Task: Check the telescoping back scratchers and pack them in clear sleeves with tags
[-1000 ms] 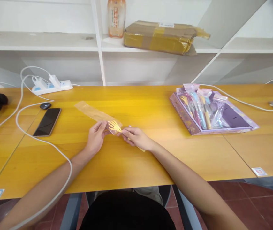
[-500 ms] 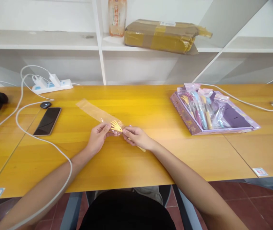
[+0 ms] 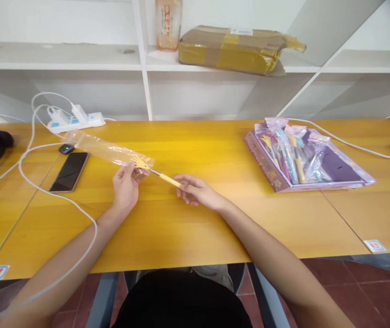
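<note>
My left hand (image 3: 125, 186) pinches the open end of a long clear plastic sleeve (image 3: 104, 149) that stretches up and left over the yellow table (image 3: 215, 150). A yellow pen with a hand-shaped golden top (image 3: 153, 172) has its top inside the sleeve mouth, near my left fingers. My right hand (image 3: 195, 191) grips the pen's yellow shaft at its right end. The two hands are a short way apart, with the thin pen bridging them.
A purple box (image 3: 273, 175) with several wrapped pens stands at the right. A black phone (image 3: 68, 171), a small dark object (image 3: 66, 148), a white power strip (image 3: 75, 122) and white cables (image 3: 37, 189) lie left. A taped cardboard parcel (image 3: 236, 48) and a bottle (image 3: 168, 23) sit on the shelf.
My left hand moved left and up with the sleeve. The hands drew apart, so more of the pen's shaft now shows between them while its golden top sits in the sleeve mouth.
</note>
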Available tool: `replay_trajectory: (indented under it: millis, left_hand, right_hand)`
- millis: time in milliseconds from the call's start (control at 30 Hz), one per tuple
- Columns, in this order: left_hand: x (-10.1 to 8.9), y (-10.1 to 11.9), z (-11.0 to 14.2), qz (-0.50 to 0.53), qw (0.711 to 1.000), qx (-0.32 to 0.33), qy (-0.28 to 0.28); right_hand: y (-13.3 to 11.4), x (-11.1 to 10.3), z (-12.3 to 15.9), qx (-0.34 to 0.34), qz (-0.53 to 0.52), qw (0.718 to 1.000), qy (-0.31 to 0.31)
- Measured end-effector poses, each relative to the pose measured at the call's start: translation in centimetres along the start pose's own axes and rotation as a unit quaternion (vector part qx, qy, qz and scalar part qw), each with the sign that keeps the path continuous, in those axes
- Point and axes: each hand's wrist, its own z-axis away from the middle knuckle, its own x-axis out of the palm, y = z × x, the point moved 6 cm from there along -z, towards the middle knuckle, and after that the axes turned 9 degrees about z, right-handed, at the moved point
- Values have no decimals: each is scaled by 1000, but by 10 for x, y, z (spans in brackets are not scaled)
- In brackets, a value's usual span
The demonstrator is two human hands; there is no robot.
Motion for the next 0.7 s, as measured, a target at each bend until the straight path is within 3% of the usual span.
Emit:
replay_trajectory:
  millis: [133, 300, 700]
  left_hand:
    - [-9, 4, -12, 25, 999, -11, 39]
    - [-9, 0, -11, 21, 999, -37, 32]
    - [13, -17, 13, -30, 987, -129, -90]
  right_hand:
    - [-5, -9, -1, -35, -34, 999, 21]
    - [-12, -8, 1, -60, 23, 998, -5]
    - [-14, -4, 0, -52, 35, 998, -6]
